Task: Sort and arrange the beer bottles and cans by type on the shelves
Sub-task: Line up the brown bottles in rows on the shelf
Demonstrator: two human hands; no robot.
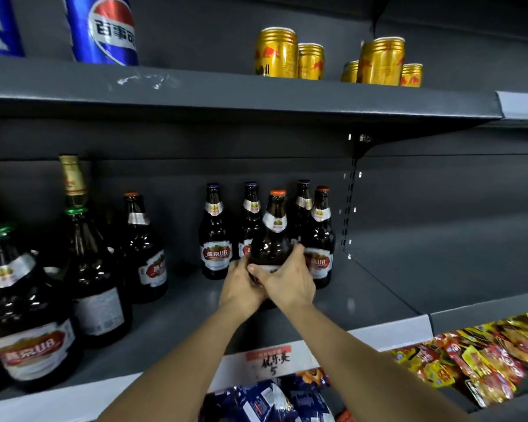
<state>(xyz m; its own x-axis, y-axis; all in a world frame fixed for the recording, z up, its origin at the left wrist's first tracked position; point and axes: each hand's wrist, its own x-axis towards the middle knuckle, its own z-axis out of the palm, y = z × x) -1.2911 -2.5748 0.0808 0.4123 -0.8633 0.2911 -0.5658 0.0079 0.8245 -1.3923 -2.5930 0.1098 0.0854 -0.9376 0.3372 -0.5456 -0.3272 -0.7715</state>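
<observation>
Sorting part-done; left hand [241, 283] and right hand [287, 283] both grip orange-capped brown glass bottle [273, 233] beside matching bottles; mixed green-capped bottles [28, 300] left unsorted.

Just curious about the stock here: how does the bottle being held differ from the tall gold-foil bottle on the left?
The held bottle has an orange cap; the gold-foil bottle has a gold-wrapped neck. The held bottle is gripped by the left hand and right hand; the gold-foil bottle stands untouched behind others. Both are upright.
</observation>
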